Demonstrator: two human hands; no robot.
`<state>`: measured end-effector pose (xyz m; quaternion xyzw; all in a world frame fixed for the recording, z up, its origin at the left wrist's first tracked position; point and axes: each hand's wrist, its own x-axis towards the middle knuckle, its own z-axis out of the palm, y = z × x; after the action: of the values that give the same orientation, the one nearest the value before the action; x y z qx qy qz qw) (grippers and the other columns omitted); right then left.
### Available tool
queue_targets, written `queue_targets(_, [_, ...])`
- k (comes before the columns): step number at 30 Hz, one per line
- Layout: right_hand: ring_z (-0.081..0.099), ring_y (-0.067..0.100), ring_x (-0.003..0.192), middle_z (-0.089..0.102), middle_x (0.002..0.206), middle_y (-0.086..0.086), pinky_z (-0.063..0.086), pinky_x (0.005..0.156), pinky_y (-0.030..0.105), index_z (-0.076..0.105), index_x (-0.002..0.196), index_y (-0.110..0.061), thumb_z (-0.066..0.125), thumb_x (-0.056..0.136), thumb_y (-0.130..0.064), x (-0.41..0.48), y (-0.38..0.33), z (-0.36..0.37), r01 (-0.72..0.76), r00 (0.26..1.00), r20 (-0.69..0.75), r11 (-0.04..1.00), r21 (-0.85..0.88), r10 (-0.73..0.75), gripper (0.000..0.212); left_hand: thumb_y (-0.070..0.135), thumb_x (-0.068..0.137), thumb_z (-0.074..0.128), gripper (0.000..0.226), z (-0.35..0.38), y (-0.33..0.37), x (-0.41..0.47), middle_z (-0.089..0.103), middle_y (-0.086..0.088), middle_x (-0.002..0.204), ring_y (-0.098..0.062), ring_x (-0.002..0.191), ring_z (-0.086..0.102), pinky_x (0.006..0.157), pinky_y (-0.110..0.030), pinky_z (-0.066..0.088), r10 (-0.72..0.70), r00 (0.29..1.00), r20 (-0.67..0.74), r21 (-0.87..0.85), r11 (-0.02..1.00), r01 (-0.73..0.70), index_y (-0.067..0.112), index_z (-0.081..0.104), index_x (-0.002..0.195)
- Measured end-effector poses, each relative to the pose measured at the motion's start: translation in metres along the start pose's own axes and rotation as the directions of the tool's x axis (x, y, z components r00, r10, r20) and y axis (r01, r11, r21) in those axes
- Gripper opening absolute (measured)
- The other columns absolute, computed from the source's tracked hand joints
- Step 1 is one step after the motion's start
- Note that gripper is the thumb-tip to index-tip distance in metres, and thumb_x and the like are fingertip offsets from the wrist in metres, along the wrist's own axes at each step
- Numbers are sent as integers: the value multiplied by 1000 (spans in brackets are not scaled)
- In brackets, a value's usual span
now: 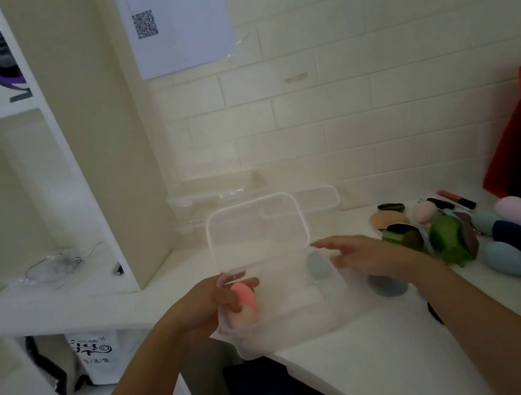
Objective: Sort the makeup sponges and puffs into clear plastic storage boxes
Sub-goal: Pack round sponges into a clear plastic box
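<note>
Loading the clear box (296, 327) at the near edge of the white counter (369, 369); its near-left corner seems to hang past the edge.

Left hand (207, 307) is curled round the box's left end, grasping it. A pink sponge (246, 299) sits at that end, just beside the fingers. It is blurred, so I cannot tell whether they touch it.

The lid (257, 229) stands up, hinged on the far side. Toward the right end a grey-blue sponge (314, 264) lies inside.

Right hand (361, 254) is at the box's right rim, fingers straight, holding nothing. Further right is a loose pile of sponges and puffs (503, 238), well apart from the box.

Judgement: few pieces in, most not yet sorted. To do it well:
- Slide the box fully onto the counter.
- Use the left grasp as the anchor.
- Leave the lid upright.
- Feed like pieces in from the right, one kind to each end.
</note>
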<state>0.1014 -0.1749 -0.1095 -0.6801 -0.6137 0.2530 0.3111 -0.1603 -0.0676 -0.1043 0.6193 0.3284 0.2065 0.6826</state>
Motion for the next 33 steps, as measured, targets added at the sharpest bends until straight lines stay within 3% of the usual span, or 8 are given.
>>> queue_targets(6, [62,15,82,63,102,2,55,68,22,60,93,-23,69,83,-17,3,-5,12,0,992,-123,996,88,11,15,-6,48,49,62,-9,1,-3,64,-9,112,-22,101,59,70,-24,55,-16,1000,-22,-14,1000,15,6,54,109])
queue_targets(11, [57,17,81,58,96,0,46,65,26,46,115,-19,76,76,-12,3,-17,-6,-91,946,-301,991,94,115,49,-5,49,49,63,-6,-2,-3,62,-9,116,-23,106,56,80,-29,50,-11,999,-35,-41,999,9,7,54,111])
queue_targets(14, [61,17,85,65,93,0,44,67,21,62,111,-17,80,72,-10,-4,-45,-23,-7,911,-406,989,145,66,43,-4,50,51,62,1,-4,-2,61,-7,117,-24,109,55,82,-30,50,-2,999,-39,-47,999,0,10,55,110])
queue_targets(19, [67,8,86,72,94,-3,52,81,17,70,98,-23,80,68,-1,-29,-94,-26,209,977,-61,975,72,-205,39,-4,51,52,65,27,-4,4,61,-10,118,-22,107,56,78,-27,50,-2,1000,3,-33,999,2,6,55,114])
queue_targets(23, [62,-4,74,69,87,-10,49,71,10,70,102,-19,80,69,-5,-29,-99,-10,142,979,169,973,-183,-111,37,-7,57,51,61,51,-3,8,66,-12,106,-19,88,63,71,-25,54,23,998,50,-13,1000,-23,2,57,117])
queue_targets(26, [64,1,81,70,91,-7,50,78,15,71,103,-15,76,72,-3,-28,-94,-2,128,953,299,952,-279,-41,33,-6,54,52,71,55,-5,16,60,-14,120,-22,100,59,76,-25,53,10,1000,18,-28,1000,-9,0,51,125])
queue_targets(29, [65,17,98,71,105,2,50,91,30,70,109,-14,71,77,-5,-28,-91,5,132,933,360,927,-352,3,33,-14,68,47,57,60,-4,18,61,-8,109,-17,96,58,67,-19,52,20,1000,-13,-2,1000,-20,0,51,123])
queue_targets(33, [59,8,80,69,93,-4,48,81,26,71,103,-18,73,76,-10,-28,-92,13,148,935,354,924,-352,-15,28,-7,58,50,53,66,-2,18,65,-5,87,-15,76,64,55,-15,51,59,997,-47,2,998,-59,-3,56,111])
